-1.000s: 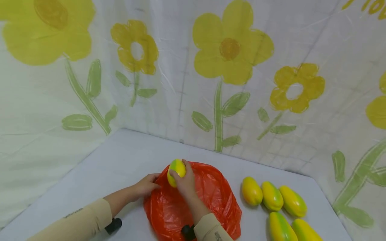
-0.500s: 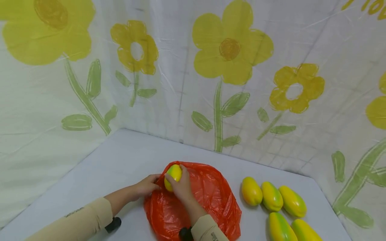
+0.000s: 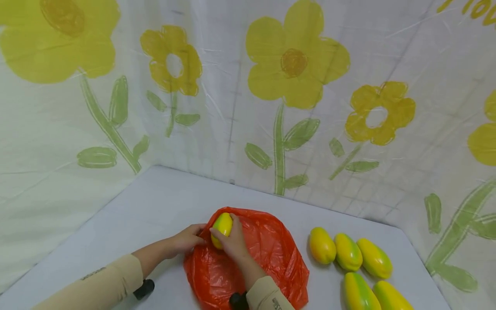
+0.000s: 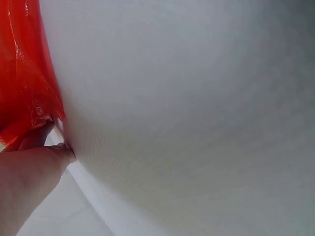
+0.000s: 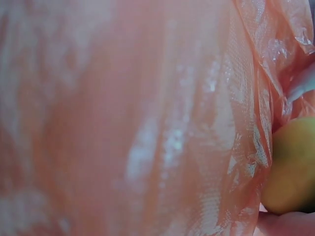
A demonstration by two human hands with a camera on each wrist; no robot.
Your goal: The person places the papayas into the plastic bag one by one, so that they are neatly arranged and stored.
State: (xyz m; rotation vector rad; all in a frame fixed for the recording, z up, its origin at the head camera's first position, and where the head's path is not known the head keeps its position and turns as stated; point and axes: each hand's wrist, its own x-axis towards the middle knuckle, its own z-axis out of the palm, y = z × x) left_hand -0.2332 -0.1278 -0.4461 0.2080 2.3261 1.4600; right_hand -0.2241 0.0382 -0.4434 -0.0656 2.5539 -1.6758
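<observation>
A red plastic bag (image 3: 267, 254) lies spread with its mouth up on the white table in the head view. My left hand (image 3: 187, 239) pinches the bag's left rim; in the left wrist view, the fingers (image 4: 37, 162) meet the red film (image 4: 22, 73). Inside the bag's far left part, my right hand (image 3: 232, 241) holds a yellow papaya (image 3: 222, 228) with a green streak, thumb on one side and fingers on the other. The right wrist view shows part of that papaya (image 5: 290, 167) close to the crinkled film (image 5: 197, 123).
Several more yellow-green papayas (image 3: 348, 252) lie on the table to the right of the bag. The white table (image 3: 166, 193) meets a hanging sheet (image 3: 221, 142) printed with yellow flowers at its back edge. Black wrist-worn devices (image 3: 144, 289) show below the sleeves.
My right hand has lowered the papaya a little, down and to the left into the bag. My left hand stays on the rim, and the other papayas have not moved.
</observation>
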